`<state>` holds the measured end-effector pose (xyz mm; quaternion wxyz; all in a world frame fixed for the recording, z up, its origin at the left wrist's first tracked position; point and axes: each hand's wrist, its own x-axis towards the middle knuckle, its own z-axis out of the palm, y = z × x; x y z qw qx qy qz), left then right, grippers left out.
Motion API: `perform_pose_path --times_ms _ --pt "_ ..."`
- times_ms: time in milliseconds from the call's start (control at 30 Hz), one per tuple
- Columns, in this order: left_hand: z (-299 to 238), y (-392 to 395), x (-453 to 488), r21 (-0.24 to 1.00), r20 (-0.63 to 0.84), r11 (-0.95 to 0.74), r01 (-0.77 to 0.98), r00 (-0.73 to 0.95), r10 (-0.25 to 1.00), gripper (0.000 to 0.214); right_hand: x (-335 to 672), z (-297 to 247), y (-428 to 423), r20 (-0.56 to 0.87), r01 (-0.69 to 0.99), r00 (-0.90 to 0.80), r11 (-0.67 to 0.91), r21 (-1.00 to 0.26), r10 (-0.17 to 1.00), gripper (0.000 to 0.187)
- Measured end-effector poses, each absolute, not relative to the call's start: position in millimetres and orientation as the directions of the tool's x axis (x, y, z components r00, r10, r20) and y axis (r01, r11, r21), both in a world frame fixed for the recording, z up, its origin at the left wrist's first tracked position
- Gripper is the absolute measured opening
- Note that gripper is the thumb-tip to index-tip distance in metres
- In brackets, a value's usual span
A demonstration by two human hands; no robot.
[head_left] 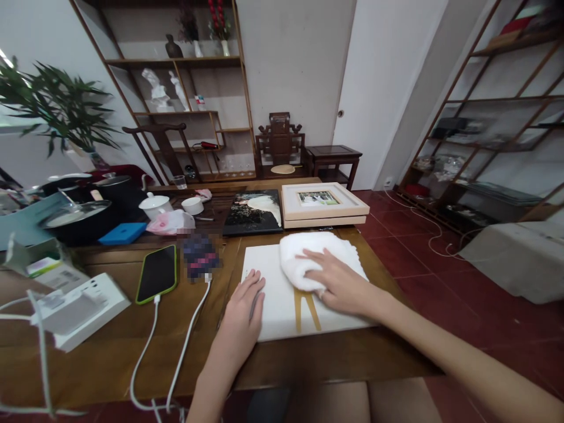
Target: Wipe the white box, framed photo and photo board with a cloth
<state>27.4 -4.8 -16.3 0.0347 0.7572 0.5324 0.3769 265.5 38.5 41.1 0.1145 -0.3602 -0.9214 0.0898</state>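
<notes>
A white flat panel (pixel 273 311) with two tan strips near its lower edge lies on the wooden table in front of me. My right hand (pixel 332 276) rests on a folded white towel (pixel 304 249), its fingers curved over the cloth and pressing it onto the panel's upper right part. The towel hides that corner and the upper ends of the strips. My left hand (pixel 244 305) lies flat along the panel's left edge, fingers stretched out and holding nothing.
Behind the panel are a pale wooden picture frame (pixel 352 207) and a dark picture panel (pixel 233 218). To the left lie a phone (pixel 157 273) on a white cable, a white power strip (pixel 90 314), a blue box (pixel 122 233) and a black pan (pixel 79 222).
</notes>
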Motion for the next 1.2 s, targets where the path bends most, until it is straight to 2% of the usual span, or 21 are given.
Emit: perform_pose_path --times_ms 133,300,433,533,667,900,1067,1200 --pt "-16.6 -4.7 27.3 0.446 0.527 -0.424 0.788 0.151 0.836 0.028 257.3 40.2 57.9 0.151 0.673 -0.693 0.708 -0.214 0.705 0.053" --pt "-17.3 -4.6 28.1 0.431 0.547 -0.437 0.789 0.156 0.822 0.029 255.7 41.1 8.6 0.077 0.645 -0.742 0.741 -0.184 0.666 0.047" --pt "-18.3 -4.6 28.7 0.423 0.552 -0.439 0.792 0.159 0.818 0.029 259.5 41.7 -39.4 0.009 0.560 -0.816 0.795 -0.234 0.577 0.035" --pt "-18.6 -4.5 28.4 0.436 0.546 -0.438 0.786 0.156 0.823 0.030 263.9 44.9 -47.7 -0.016 0.526 -0.839 0.803 -0.279 0.544 0.036" --pt "-17.7 -4.4 27.8 0.457 0.536 -0.434 0.776 0.149 0.831 0.030 265.2 47.2 -17.4 0.044 0.578 -0.789 0.765 -0.284 0.613 0.045" --pt "-16.6 -4.6 27.5 0.441 0.510 -0.417 0.795 0.160 0.845 0.030 244.1 42.6 50.2 0.176 0.669 -0.680 0.700 -0.248 0.712 0.039" --pt "-17.0 -4.4 27.9 0.457 0.507 -0.413 0.787 0.151 0.849 0.030 237.4 44.9 30.5 0.135 0.673 -0.693 0.703 -0.230 0.708 0.044" --pt "-16.5 -4.3 27.9 0.456 0.510 -0.416 0.787 0.152 0.847 0.030 242.7 48.0 -17.2 0.045 0.611 -0.764 0.744 -0.271 0.644 0.041"
